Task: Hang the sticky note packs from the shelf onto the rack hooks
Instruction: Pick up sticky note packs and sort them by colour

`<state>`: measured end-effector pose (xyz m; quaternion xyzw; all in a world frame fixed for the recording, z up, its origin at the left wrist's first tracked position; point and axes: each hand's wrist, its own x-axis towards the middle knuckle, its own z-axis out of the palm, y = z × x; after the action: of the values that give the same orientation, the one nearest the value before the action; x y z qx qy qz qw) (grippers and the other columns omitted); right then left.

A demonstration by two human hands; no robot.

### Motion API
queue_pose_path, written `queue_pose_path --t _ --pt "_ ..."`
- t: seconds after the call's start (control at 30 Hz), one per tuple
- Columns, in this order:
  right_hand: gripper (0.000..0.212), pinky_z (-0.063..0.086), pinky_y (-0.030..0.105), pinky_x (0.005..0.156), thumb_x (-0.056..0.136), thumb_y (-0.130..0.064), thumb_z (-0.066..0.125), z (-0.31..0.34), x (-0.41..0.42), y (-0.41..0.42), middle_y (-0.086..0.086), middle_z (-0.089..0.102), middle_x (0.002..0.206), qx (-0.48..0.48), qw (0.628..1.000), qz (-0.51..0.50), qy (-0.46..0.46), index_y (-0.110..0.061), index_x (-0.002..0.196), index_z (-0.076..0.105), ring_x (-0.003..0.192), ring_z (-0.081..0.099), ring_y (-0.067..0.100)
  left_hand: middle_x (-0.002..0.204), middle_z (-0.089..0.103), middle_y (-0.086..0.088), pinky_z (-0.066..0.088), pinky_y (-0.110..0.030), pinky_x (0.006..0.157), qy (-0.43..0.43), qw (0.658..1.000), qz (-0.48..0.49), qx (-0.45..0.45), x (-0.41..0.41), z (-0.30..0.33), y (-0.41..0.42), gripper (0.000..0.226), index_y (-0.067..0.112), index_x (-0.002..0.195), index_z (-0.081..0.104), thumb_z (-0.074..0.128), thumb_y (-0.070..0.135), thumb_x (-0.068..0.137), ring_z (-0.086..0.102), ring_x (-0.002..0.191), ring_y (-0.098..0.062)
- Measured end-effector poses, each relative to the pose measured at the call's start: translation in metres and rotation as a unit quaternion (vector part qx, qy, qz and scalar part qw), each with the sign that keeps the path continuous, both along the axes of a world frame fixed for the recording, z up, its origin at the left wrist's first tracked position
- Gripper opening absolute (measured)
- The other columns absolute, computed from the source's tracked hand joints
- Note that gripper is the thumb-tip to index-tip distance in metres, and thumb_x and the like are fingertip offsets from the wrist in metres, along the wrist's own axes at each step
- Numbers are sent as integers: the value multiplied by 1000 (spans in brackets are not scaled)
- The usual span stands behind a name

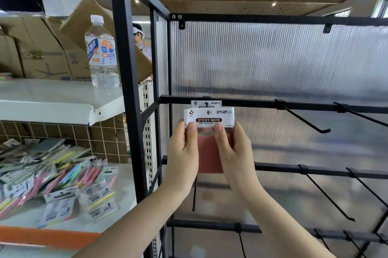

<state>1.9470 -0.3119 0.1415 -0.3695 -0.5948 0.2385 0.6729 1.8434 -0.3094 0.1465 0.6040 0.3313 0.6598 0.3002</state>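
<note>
holding pack [209,119] labelled "sticky note", left hand [184,150], right hand [233,148]

Both hands hold 1 sticky note pack [209,119] up at the centre of the head view. The left hand [184,152] pinches its white header card at 9 o'clock, the right hand [233,148] at 3 o'clock. Just above, at 12 o'clock, a hung pack [206,103] sits on a hook of the black rack [252,102]. At 8 o'clock, loose packs [56,176] lie heaped on the white shelf [123,190]. At 10 o'clock stands a water bottle [101,52].
</note>
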Motion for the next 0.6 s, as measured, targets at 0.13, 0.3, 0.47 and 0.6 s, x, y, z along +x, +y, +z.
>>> queue_pose_path --t 0.13,0.3,0.47,0.6 --pt "21 45 12 62 94 -40 46 0 1 6 -17 69 83 -27 1000 -10 -3 -26 97 61 72 61 -1 96 66 -3 50 -21 74 12 999 -9 -29 1 0 6 22 22 98 58 40 35 98 62 86 -11" --pt "21 47 24 62 98 -32 48 -5 4 9 -5 69 79 -63 997 -34 -1 -22 87 63 68 60 7 81 69 15 42 -4 61 15 999 -12 -48 1 0 10 16 29 88 59 46 33 97 62 73 6" --pt "27 42 22 54 97 -36 50 -7 5 10 -1 65 69 -74 996 -46 -18 -19 78 61 59 53 7 64 60 8 37 -3 51 11 998 15 -58 0 -6 14 24 15 83 60 48 31 97 54 56 6" --pt "30 43 28 55 96 -38 51 -6 5 10 7 65 72 -78 996 -42 -5 -18 77 63 60 55 13 62 62 17 38 -5 51 9 999 10 -40 -1 -8 15 22 18 80 60 48 26 98 55 56 6"
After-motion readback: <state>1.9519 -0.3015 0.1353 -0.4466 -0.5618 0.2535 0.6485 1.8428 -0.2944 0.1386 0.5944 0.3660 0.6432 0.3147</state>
